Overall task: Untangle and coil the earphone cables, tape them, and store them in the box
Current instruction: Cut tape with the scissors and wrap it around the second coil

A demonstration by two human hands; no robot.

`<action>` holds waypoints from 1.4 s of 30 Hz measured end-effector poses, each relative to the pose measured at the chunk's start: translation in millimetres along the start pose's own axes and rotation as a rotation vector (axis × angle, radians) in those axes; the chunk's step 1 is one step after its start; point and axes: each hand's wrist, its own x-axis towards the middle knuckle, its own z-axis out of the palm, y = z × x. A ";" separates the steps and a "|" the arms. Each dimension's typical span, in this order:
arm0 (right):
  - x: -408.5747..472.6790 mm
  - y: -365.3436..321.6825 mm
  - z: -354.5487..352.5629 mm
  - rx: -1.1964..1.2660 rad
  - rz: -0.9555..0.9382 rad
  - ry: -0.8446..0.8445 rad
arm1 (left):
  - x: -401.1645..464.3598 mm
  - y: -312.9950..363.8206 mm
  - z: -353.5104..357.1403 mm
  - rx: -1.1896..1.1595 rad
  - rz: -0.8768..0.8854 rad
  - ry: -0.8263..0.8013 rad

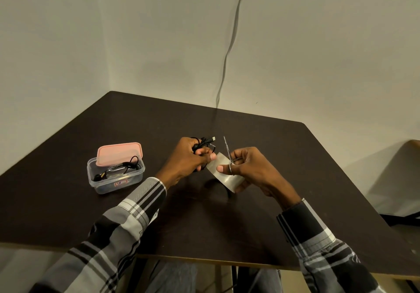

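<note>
Left hand [188, 156] clamps 1 limp, springy coiled cable [203, 143]; right hand [246, 167] grips scissors [227, 149] and clear tape [223, 174] beside it. Best held across the bundle's middle.

we counted two hands above one dark table [250, 213]: the left hand [188, 156] and the right hand [252, 167]. there was one coiled black earphone cable [202, 142] in the left hand's grip, one roll of clear tape [223, 174] and one pair of scissors [227, 148] at the right hand, and one clear plastic box [116, 175] with one pink lid [119, 153] propped on it. inside that box we saw at least one more black earphone cable [131, 164], though the exact number there could not be told, and one grey wire [229, 49] hung down the wall.
</note>
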 end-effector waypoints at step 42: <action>-10.9 16.9 -6.0 -0.116 -0.101 0.184 | 20.3 59.9 -37.3 0.203 -0.078 -0.238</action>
